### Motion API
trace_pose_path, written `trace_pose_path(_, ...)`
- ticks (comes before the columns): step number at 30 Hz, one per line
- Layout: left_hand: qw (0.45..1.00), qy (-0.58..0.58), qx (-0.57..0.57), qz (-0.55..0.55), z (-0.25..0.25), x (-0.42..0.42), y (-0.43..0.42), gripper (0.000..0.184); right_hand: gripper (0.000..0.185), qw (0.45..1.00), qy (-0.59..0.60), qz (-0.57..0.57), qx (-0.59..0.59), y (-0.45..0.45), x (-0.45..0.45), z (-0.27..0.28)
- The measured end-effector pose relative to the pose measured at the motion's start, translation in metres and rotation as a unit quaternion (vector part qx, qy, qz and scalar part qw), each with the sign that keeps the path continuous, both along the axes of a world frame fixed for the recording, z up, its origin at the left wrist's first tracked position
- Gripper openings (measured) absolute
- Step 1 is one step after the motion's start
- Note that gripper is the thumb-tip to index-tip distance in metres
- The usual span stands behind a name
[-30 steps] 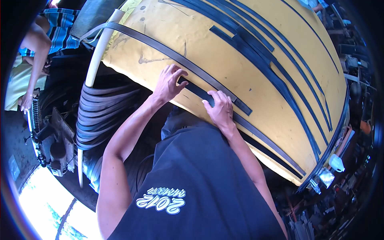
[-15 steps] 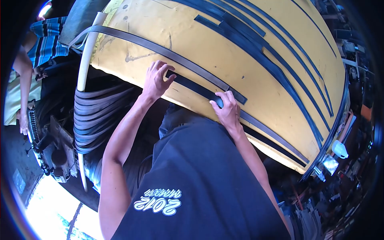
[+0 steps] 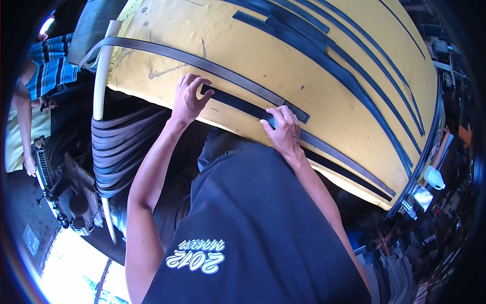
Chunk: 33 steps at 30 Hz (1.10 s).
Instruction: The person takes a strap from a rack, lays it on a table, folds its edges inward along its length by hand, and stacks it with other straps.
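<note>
On the yellow work surface, a narrow black strip (image 3: 235, 105) lies along the near edge. My left hand (image 3: 188, 101) is at the strip's left end, fingers curved and thumb apart from them, with the dark strip end showing in the gap. My right hand (image 3: 284, 129) is curled over the same strip farther right, around a small rounded blue object (image 3: 272, 122), mostly hidden by the fingers. Just beyond both hands runs a long grey strip (image 3: 202, 62); a second grey strip (image 3: 344, 163) continues right from beside my right hand.
Several dark blue strips (image 3: 324, 55) lie across the far part of the surface. At left, a pale pole (image 3: 103, 76) carries a hanging bundle of strips (image 3: 121, 157). Another person's arm (image 3: 23, 116) is at far left. A white bottle-like item (image 3: 434, 177) is beyond the right edge.
The view has shifted slightly. Both hands keep nearly the same places along the black strip, and my right fingers now cover more of the blue object.
</note>
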<state>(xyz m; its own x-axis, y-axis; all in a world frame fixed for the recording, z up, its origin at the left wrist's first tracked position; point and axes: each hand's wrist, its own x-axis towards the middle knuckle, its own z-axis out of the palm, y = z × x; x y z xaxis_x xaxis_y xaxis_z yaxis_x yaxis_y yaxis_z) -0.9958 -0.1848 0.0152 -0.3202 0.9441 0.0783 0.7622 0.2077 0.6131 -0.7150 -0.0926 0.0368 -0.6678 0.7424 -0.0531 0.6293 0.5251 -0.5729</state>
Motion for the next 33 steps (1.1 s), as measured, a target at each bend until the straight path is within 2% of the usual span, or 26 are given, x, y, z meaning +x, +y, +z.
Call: trace_pose_path(33,1.000,0.015,0.010,-0.007,-0.0006,-0.0004,-0.0011,0.026,0.031,1.000,0.022,0.000,0.002,-0.0009,0.0024,-0.0047)
